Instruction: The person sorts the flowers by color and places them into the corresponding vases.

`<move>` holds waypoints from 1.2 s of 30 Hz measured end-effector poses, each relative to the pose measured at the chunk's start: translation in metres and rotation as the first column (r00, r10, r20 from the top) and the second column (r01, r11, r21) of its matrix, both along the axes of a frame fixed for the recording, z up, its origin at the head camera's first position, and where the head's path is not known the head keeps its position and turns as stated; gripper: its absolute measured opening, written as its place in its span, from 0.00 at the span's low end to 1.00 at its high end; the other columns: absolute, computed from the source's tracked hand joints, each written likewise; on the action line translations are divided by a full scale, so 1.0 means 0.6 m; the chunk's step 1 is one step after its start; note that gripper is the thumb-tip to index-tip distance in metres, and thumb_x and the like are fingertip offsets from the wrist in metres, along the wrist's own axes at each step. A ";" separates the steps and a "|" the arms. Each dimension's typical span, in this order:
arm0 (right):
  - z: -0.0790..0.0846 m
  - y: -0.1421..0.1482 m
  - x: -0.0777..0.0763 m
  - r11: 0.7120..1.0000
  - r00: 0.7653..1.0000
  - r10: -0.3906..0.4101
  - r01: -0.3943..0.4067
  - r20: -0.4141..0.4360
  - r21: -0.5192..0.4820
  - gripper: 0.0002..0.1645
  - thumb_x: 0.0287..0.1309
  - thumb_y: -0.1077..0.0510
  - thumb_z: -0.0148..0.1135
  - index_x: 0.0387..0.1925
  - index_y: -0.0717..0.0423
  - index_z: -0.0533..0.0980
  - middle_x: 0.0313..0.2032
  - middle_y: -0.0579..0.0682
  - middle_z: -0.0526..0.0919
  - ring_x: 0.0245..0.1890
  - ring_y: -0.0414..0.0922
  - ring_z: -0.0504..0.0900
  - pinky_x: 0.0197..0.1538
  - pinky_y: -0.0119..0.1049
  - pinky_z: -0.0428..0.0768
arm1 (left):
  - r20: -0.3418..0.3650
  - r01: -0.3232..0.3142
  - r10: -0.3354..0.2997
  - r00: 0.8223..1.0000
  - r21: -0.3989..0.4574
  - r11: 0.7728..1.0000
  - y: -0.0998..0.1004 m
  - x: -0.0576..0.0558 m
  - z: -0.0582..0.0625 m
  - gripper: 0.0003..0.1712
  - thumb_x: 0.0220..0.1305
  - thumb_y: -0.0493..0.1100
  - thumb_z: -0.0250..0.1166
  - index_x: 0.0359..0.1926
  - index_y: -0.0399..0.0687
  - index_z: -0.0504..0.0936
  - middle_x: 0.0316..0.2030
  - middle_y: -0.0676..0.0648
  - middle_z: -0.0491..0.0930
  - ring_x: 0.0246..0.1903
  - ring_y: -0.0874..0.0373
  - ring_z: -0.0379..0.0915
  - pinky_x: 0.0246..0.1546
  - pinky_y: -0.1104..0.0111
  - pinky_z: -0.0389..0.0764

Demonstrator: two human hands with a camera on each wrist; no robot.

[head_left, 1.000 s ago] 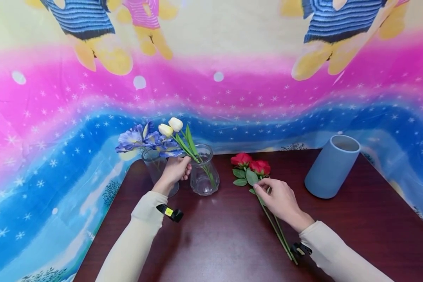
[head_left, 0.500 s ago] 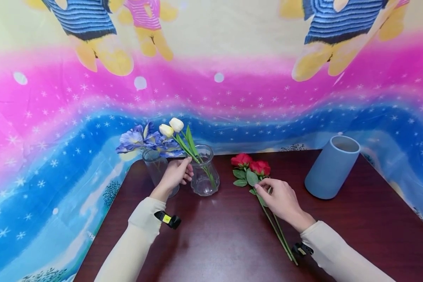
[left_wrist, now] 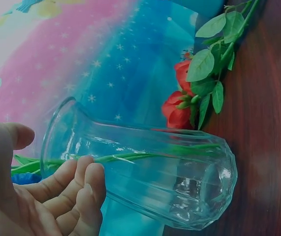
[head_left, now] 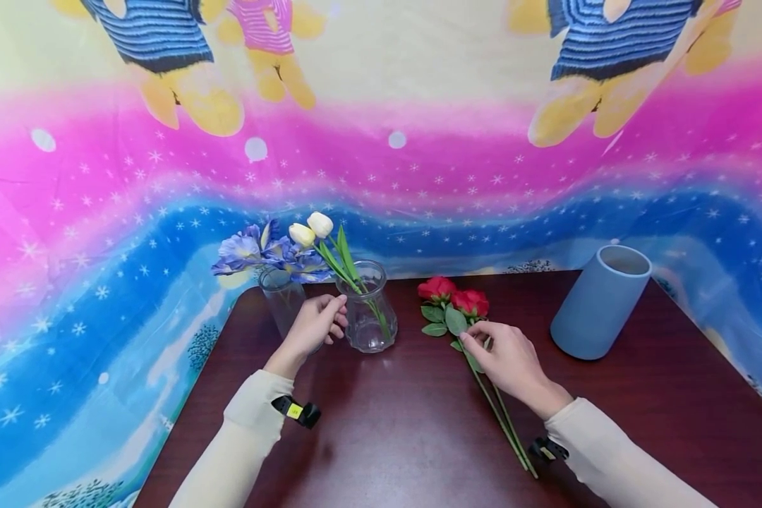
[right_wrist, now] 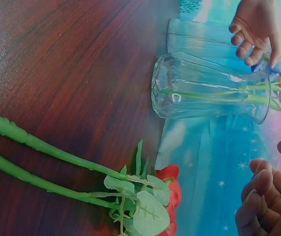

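Two white tulips (head_left: 320, 224) stand in a clear glass vase (head_left: 370, 333), leaning left over its rim, their green stems showing through the glass. Close by the vase's left side is my left hand (head_left: 315, 326), its fingers loosely bent with nothing between them; in the left wrist view the thumb stands apart from the fingertips (left_wrist: 85, 162). Two red roses (head_left: 437, 288) lie on the table, blooms towards the back. My right hand (head_left: 511, 361) hovers over their leaves and upper stems (right_wrist: 56, 155); the right wrist view shows its thumb and fingers apart, holding nothing.
Blue-purple irises (head_left: 240, 252) stand in a second glass vase (head_left: 282, 305) behind my left hand. At the right of the dark wooden table (head_left: 394, 437) is a grey-blue vase (head_left: 597, 310). A printed cloth backdrop (head_left: 381, 169) rises behind the table.
My left hand has let go of the tulip stems and drawn slightly down and back from the vase's rim. The tulips stay in the vase. My right hand has hardly moved.
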State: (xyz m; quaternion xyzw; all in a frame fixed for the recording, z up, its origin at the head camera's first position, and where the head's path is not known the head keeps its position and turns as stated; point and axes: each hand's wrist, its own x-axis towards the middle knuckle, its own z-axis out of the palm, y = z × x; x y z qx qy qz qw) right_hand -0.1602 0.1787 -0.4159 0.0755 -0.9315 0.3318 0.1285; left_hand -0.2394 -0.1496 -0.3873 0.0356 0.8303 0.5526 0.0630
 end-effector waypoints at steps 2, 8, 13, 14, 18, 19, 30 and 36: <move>0.001 0.001 0.001 1.000 1.000 0.001 -0.001 -0.001 0.000 0.10 0.67 0.49 0.64 0.36 0.48 0.85 0.21 0.40 0.80 0.20 0.36 0.74 0.23 0.33 0.70 | -0.012 -0.001 0.001 1.000 -0.006 1.000 0.000 0.005 0.001 0.23 0.77 0.53 0.52 0.41 0.37 0.78 0.30 0.43 0.82 0.21 0.60 0.78 0.20 0.68 0.74; -0.001 0.005 0.008 1.000 1.000 0.000 0.000 0.014 -0.003 0.10 0.66 0.49 0.64 0.37 0.49 0.86 0.20 0.39 0.79 0.20 0.36 0.73 0.22 0.34 0.70 | -0.065 0.015 -0.016 0.998 -0.025 1.000 0.000 0.019 0.001 0.19 0.76 0.50 0.53 0.39 0.38 0.80 0.29 0.43 0.83 0.20 0.60 0.78 0.20 0.69 0.75; -0.004 0.010 0.014 1.000 1.000 -0.007 0.007 -0.001 0.011 0.07 0.66 0.50 0.65 0.37 0.46 0.86 0.20 0.37 0.79 0.20 0.37 0.74 0.23 0.33 0.70 | -0.090 0.004 -0.005 0.996 -0.009 1.000 0.004 0.033 -0.001 0.16 0.76 0.46 0.54 0.37 0.38 0.80 0.27 0.40 0.83 0.19 0.59 0.77 0.19 0.70 0.75; -0.004 0.011 0.015 1.000 1.000 -0.007 0.007 -0.007 0.012 0.07 0.65 0.50 0.65 0.37 0.45 0.85 0.21 0.37 0.79 0.21 0.37 0.74 0.23 0.33 0.70 | -0.098 0.003 -0.004 0.995 -0.005 1.000 0.005 0.036 -0.001 0.16 0.75 0.45 0.55 0.37 0.37 0.80 0.27 0.40 0.83 0.19 0.60 0.76 0.19 0.70 0.75; -0.002 0.016 0.020 1.000 1.000 0.001 -0.001 -0.023 0.012 0.05 0.65 0.51 0.65 0.37 0.43 0.85 0.22 0.36 0.80 0.22 0.37 0.75 0.25 0.32 0.71 | -0.134 0.022 -0.021 0.991 0.007 1.000 0.013 0.047 0.002 0.14 0.74 0.43 0.55 0.37 0.35 0.80 0.26 0.37 0.83 0.18 0.60 0.76 0.18 0.69 0.75; -0.001 0.017 0.021 1.000 1.000 0.003 -0.003 -0.022 0.012 0.05 0.65 0.51 0.65 0.37 0.43 0.85 0.22 0.36 0.80 0.22 0.37 0.75 0.25 0.32 0.71 | -0.142 0.029 -0.028 0.989 0.006 1.000 0.015 0.050 0.002 0.14 0.74 0.43 0.55 0.36 0.36 0.80 0.25 0.38 0.82 0.18 0.60 0.75 0.18 0.69 0.75; 0.007 0.038 0.037 0.999 0.999 0.006 -0.004 -0.044 0.035 0.07 0.67 0.51 0.64 0.35 0.45 0.85 0.20 0.37 0.79 0.19 0.32 0.70 0.23 0.31 0.68 | -0.177 0.087 -0.088 0.980 -0.011 0.996 0.038 0.081 0.005 0.12 0.75 0.41 0.57 0.35 0.40 0.81 0.23 0.45 0.81 0.20 0.51 0.78 0.20 0.70 0.75; 0.010 0.050 0.042 0.999 0.998 0.007 -0.005 -0.061 0.042 0.07 0.67 0.50 0.64 0.34 0.45 0.84 0.21 0.37 0.80 0.18 0.31 0.70 0.22 0.31 0.67 | -0.185 0.133 -0.136 0.973 -0.028 0.991 0.059 0.097 0.004 0.12 0.74 0.41 0.57 0.35 0.40 0.81 0.24 0.39 0.81 0.21 0.51 0.78 0.22 0.71 0.76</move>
